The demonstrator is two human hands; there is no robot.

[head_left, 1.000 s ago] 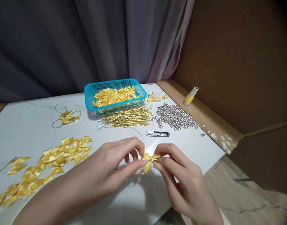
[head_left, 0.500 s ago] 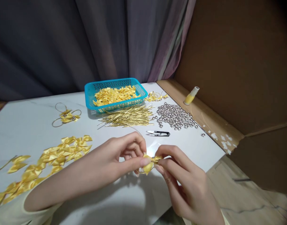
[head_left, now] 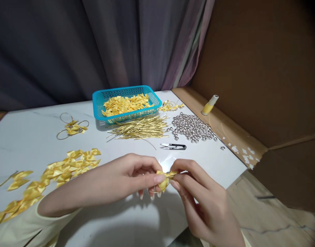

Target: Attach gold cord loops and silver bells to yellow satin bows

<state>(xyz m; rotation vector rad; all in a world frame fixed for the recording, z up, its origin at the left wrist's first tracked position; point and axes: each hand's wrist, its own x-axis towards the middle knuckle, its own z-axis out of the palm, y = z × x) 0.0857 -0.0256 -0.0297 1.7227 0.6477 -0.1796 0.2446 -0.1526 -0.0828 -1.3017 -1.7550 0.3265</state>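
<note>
A yellow ribbon bow point(head_left: 163, 184) is held above the front of the white table between both hands. My left hand point(head_left: 142, 175) pinches its left side between thumb and fingers. On the other side, my right hand point(head_left: 198, 192) grips the bow's right end with closed fingertips. A thin gold cord curves out below the left thumb; most of it is hidden by the fingers. Just beyond the hands lie black-handled thread snips point(head_left: 173, 146). More yellow bows point(head_left: 59, 168) are spread to the left, partly behind my left forearm.
A blue basket point(head_left: 95, 103) of yellow bows stands at the back. Before it lies a pile of gold cords point(head_left: 140, 127), with silver beads point(head_left: 192, 127) to the right. Looped bows point(head_left: 75, 127) rest at left. A thread spool point(head_left: 210, 105) stands on the cardboard ledge.
My left hand has turned and its fingers have lowered beneath the bow, while the left forearm shifted slightly right. My right hand stays in place, still gripping the bow.
</note>
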